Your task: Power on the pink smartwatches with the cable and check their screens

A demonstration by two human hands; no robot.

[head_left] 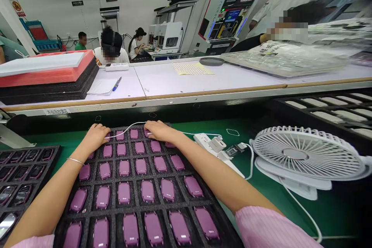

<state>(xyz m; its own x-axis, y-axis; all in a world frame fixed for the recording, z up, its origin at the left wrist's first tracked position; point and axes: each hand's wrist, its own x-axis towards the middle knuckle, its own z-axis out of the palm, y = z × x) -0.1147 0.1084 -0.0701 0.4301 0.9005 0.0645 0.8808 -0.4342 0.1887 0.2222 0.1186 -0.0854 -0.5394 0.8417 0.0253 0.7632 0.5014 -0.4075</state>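
Note:
A black foam tray (135, 180) lies before me, its pockets filled with rows of purple watch-like casings (124, 192). At the tray's far left corner, my left hand (97, 137) is curled over the edge. My right hand (158, 130) bends over the far edge further right, its fingertips partly hidden. A thin white cable (130, 125) crosses the far row between the hands. It meets my left thumb, passes by my right hand and runs on toward a white power strip (205, 141).
A white fan (308, 155) stands on the green mat at right. Another foam tray (29, 174) with dark glossy parts lies at left. A raised shelf (162, 85) spans the back, bearing red and black foam sheets (49, 71). Several people work beyond it.

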